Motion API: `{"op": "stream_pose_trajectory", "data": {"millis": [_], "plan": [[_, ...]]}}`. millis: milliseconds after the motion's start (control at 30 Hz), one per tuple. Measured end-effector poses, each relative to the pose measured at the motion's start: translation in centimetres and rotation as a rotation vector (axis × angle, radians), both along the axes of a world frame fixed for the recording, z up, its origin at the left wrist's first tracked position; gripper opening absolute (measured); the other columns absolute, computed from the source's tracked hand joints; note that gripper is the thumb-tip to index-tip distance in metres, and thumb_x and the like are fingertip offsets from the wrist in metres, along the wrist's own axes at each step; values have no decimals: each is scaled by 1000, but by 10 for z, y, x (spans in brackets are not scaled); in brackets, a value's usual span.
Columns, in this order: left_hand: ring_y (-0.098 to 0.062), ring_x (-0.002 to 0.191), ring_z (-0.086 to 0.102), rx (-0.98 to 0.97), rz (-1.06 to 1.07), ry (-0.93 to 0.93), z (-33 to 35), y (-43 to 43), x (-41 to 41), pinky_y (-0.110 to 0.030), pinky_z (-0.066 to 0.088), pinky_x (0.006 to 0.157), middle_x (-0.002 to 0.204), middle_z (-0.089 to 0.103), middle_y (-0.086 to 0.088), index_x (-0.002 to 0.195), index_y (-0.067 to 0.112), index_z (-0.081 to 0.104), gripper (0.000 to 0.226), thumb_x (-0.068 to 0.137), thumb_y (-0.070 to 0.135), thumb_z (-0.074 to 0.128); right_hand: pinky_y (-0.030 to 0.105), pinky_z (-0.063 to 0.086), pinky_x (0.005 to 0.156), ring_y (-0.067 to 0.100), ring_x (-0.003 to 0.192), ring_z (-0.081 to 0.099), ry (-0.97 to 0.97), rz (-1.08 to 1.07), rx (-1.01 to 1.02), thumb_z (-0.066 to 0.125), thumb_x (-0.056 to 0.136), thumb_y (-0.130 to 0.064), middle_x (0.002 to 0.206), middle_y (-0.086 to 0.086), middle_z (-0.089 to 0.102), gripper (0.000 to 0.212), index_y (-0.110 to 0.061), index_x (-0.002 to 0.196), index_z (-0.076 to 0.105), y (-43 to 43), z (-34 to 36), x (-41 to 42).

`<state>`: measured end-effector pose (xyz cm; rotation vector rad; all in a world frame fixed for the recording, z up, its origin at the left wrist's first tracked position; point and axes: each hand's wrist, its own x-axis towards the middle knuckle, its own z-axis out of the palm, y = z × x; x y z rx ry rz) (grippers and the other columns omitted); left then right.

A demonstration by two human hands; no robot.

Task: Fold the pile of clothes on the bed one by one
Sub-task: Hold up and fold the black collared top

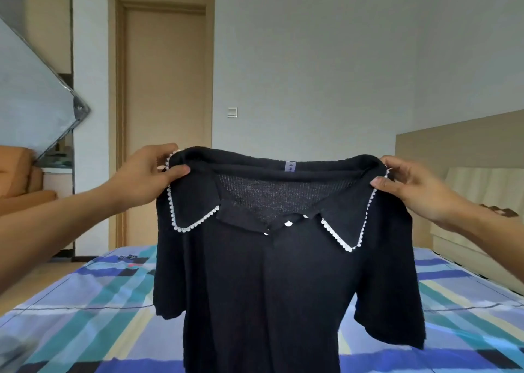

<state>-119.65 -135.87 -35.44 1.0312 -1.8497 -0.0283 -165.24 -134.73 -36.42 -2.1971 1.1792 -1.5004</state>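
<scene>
Black shirt (269, 287) hangs in the air over the striped blue bed (85, 302), its front facing the camera, with the fingers (177, 171) of the left hand (147, 171) pinching one side of its white-edged collar (195, 202) and the right hand (411, 185) pinching the other side.

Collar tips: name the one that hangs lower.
The tip under the right hand: its white-trimmed point drops well below the other tip, under the left hand.

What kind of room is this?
Most likely a bedroom: a bed with a striped sheet, a padded headboard and a closed door.
</scene>
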Motion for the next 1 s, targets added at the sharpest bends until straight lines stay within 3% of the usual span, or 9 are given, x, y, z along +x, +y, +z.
{"op": "stream_pose_trajectory", "data": {"millis": [133,267,333,433,633,767,833,933,1000], "plan": [[-26,88,68,-43,-46,239,31,6,-8,-45,53,91,101,69,-20,99,1,67,19,100,18,58,27,50,79,19,83,63,-167,-9,-158,73,71,-48,88,13,68,38,-14,84,61,6,29,8],[-20,89,62,-166,-38,251,74,14,-9,-53,51,91,104,68,-19,101,10,67,18,98,18,51,32,49,76,19,77,62,-279,-50,-294,65,95,-14,81,0,68,24,-22,75,56,11,65,12],[-16,88,63,-231,-31,277,90,17,-13,-48,53,87,97,69,-12,96,19,67,20,99,18,47,25,51,68,13,68,62,-300,-72,-337,57,100,-11,73,-7,68,25,-26,79,56,13,78,17],[-1,78,63,-306,-52,413,108,17,-20,-23,53,72,85,67,6,86,30,64,29,101,13,45,20,54,61,7,63,64,-334,-15,-315,52,103,-17,73,-9,72,15,-25,91,54,16,91,26],[-1,69,67,-166,-89,552,97,0,-22,-19,56,65,81,69,8,87,26,66,20,100,16,54,23,60,68,11,80,72,-221,54,51,53,102,-32,92,-3,76,19,-24,99,70,5,74,26],[-9,76,66,145,125,476,46,-63,-20,-18,54,53,96,69,1,109,15,66,15,95,22,64,37,59,83,21,92,72,78,-80,472,54,102,-27,107,10,75,25,-7,110,68,-50,21,26],[-21,96,67,254,312,359,12,-105,-18,-28,57,69,117,67,-6,127,11,62,40,92,28,68,43,52,93,27,97,65,153,-246,514,55,102,-22,120,21,68,29,0,120,62,-93,-16,34],[-38,118,56,325,669,-73,-65,-143,-29,-44,50,95,132,56,-18,135,8,50,52,93,37,61,39,42,96,35,116,54,228,-536,412,55,100,-24,138,23,51,44,-6,139,44,-146,-91,58],[-40,126,48,392,662,-261,-118,-144,-46,-47,42,104,137,50,-20,140,10,44,59,93,43,58,39,39,97,39,121,51,327,-532,440,56,99,-30,141,25,45,59,-10,148,30,-161,-142,68]]}}
